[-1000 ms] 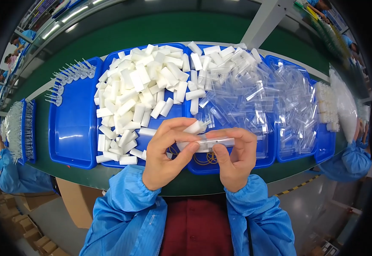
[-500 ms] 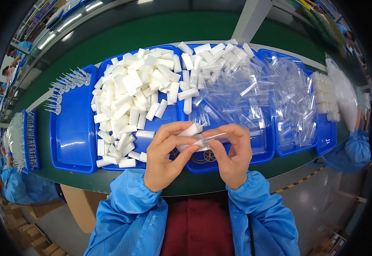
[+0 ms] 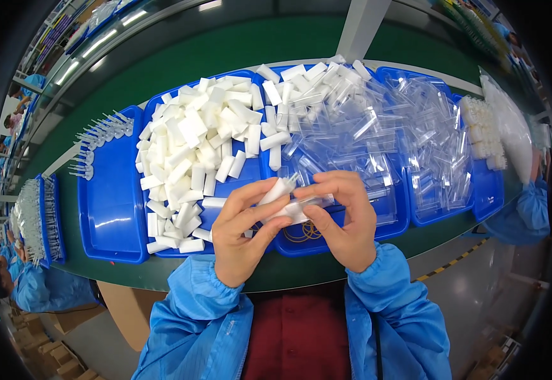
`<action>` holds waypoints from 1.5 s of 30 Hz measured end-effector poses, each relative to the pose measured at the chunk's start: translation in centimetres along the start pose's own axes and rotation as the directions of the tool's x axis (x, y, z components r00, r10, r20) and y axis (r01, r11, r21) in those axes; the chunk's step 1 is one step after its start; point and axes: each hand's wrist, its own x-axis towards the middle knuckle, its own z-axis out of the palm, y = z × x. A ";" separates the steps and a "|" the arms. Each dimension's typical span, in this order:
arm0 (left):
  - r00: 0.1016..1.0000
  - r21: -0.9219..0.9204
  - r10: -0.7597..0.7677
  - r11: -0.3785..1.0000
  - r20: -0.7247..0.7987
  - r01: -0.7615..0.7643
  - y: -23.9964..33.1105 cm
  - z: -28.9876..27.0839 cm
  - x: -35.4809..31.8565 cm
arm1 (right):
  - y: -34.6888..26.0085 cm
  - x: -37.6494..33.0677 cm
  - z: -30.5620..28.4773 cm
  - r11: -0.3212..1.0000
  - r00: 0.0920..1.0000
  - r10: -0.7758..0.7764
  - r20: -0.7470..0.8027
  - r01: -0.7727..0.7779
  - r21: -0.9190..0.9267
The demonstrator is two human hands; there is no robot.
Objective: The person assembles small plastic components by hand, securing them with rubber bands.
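My left hand point(image 3: 241, 231) is closed around a white foam-like block point(image 3: 276, 190), held between its fingers. A small translucent piece point(image 3: 293, 179) shows at that block's upper end; I cannot make out its kind. Thumb and forefinger of the same hand also pinch the near end of a clear plastic sleeve point(image 3: 319, 200), where something white shows inside. On the sleeve's other side my right hand point(image 3: 350, 221) grips it between thumb and fingers. Both hands are over the front edge of a blue tray point(image 3: 377, 237), above several tan rubber bands point(image 3: 306, 233).
White blocks heap up in a blue tray point(image 3: 250, 182) at left. Clear sleeves point(image 3: 440, 149) fill trays at right. Farther left, a blue tray point(image 3: 112, 209) bears a row of clear nozzle-like parts point(image 3: 108, 128). A plastic bag point(image 3: 507, 126) stands at far right.
The right fingers have shifted along the sleeve toward the left hand, and less of the clear sleeve shows. The upper block is tilted more upright. The view has turned slightly.
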 end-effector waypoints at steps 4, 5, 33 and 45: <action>1.000 -0.010 -0.005 1.000 -0.019 0.005 0.1 0.0 0.1 | 0.3 -0.1 0.5 0.974 0.986 -0.167 0.009 0.167 -0.152; 0.999 0.023 0.031 0.999 -0.009 -0.031 -0.1 -0.1 0.1 | 0.3 -0.1 0.6 0.974 0.986 -0.166 0.009 0.166 -0.153; 0.914 -0.217 0.252 0.958 0.317 -0.188 -0.7 -1.2 0.2 | -0.9 -0.2 -3.1 0.999 0.984 -0.029 0.174 0.020 0.050; 0.927 -0.243 0.104 0.970 0.360 -0.015 -0.4 -1.1 0.8 | 0.1 -0.2 -3.8 0.988 0.951 -0.101 0.292 0.063 0.139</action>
